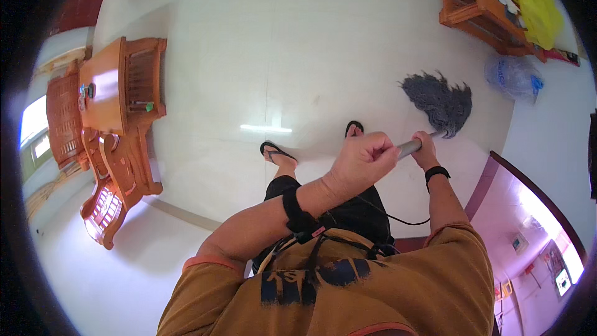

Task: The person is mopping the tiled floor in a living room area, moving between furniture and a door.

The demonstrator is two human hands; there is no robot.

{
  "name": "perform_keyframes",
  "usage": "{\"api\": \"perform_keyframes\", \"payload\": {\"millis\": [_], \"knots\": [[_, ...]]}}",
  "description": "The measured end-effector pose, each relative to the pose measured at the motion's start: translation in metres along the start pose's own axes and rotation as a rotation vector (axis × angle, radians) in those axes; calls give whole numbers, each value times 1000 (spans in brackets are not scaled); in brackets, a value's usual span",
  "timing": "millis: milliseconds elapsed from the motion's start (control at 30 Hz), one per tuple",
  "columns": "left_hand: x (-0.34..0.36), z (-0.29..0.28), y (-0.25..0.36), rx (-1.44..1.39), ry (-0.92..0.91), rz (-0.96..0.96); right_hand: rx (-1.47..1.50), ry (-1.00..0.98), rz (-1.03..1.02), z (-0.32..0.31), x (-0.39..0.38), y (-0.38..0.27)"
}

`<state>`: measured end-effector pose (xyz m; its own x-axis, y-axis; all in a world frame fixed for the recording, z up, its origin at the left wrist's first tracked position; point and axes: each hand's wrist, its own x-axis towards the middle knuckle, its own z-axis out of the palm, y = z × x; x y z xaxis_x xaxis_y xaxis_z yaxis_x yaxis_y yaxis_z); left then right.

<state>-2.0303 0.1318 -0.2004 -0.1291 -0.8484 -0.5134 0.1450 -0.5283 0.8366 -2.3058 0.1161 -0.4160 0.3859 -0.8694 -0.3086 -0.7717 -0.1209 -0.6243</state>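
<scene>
A mop with a grey handle [409, 148] and a dark grey string head [440, 101] slants away from me to the right. Its strands lie spread on the pale tiled floor [267, 43]. My left hand [365, 160] is closed around the top end of the handle, in front of my body. Lower down the same handle, my right hand [425, 150] is wrapped round it, closer to the mop head. Both wrists carry black bands. The stretch of handle beneath my fingers is hidden.
At the left stand a wooden table [102, 81] and a carved wooden chair [115, 202]. A wooden cabinet [472, 9] with a yellow cloth [528, 3] stands at the far right, beside a clear plastic bottle [513, 78]. A doorway [528, 224] opens at the near right.
</scene>
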Motion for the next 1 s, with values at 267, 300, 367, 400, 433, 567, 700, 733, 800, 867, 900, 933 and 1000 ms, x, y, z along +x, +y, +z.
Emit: {"api": "perform_keyframes", "payload": {"millis": [267,300,367,400,433,567,700,733,800,867,900,933,1000], "knots": [[-126,-181,37,-74,312,146,16,34,-282,114,60,-196],[-152,-204,35,-61,367,181,35,49,-342,134,66,-228],[-206,-253,41,14,551,272,79,65,-437,184,79,-296],[-235,-273,47,58,674,242,97,60,-473,210,83,-328],[-263,-293,43,85,814,306,121,17,-510,231,85,-366],[-370,-348,35,351,1221,438,357,-110,-766,326,76,-513],[-428,-363,5,419,1439,436,423,-218,-921,422,57,-609],[-427,-359,-3,437,1503,385,423,-273,-932,441,55,-622],[-423,-352,-30,391,1551,360,425,-385,-971,470,53,-631],[-420,-337,-47,416,1470,290,415,-455,-998,486,46,-632],[-422,-331,-52,500,1417,264,417,-506,-1003,491,40,-632],[-423,-326,-54,543,1406,267,419,-555,-1009,494,36,-632],[-428,-323,-52,543,1522,258,408,-612,-1016,491,25,-633]]}}
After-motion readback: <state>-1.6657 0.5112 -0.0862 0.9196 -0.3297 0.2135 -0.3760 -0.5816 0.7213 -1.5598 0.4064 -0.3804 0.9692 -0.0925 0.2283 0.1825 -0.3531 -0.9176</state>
